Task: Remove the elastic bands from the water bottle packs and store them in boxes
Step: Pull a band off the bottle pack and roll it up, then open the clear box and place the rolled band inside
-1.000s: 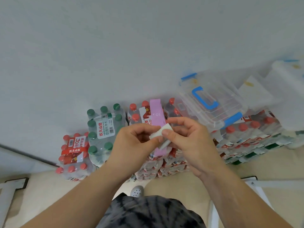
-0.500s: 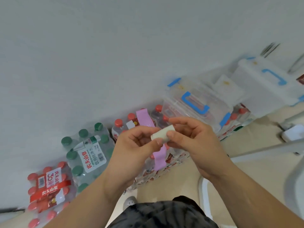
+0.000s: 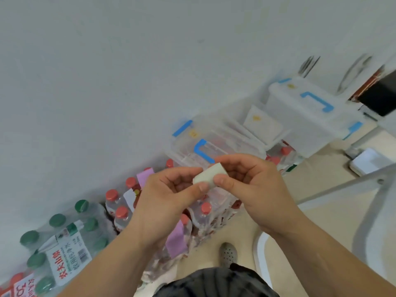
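Both hands are raised over the stack. The left hand (image 3: 169,198) and right hand (image 3: 250,189) each pinch one end of a white elastic band (image 3: 209,175) between thumb and forefinger, other fingers loosely curled. The band is bunched into a short flat wad: matte, soft-looking fabric with rounded edges; can't tell whether it's folded or rolled. It's held in the air, clear of the packs and boxes. Below it sits the red-cap pack (image 3: 120,211): clear bottles in glossy, crinkled shrink film, with a purple band (image 3: 175,239), a wide flat matte strip, running over the top and down the front. Just beside it on the left is the green-cap pack (image 3: 64,239), same film, white label with red print. Behind the hands is a clear box (image 3: 227,136): translucent ribbed plastic, lid on, blue handle and blue latch, red caps showing by its lower edge. Further right is a second box (image 3: 300,108), milkier plastic with the same blue fittings. The floor (image 3: 321,211) is smooth and pale, the wall (image 3: 107,82) plain white. The right edge is motion-blurred.
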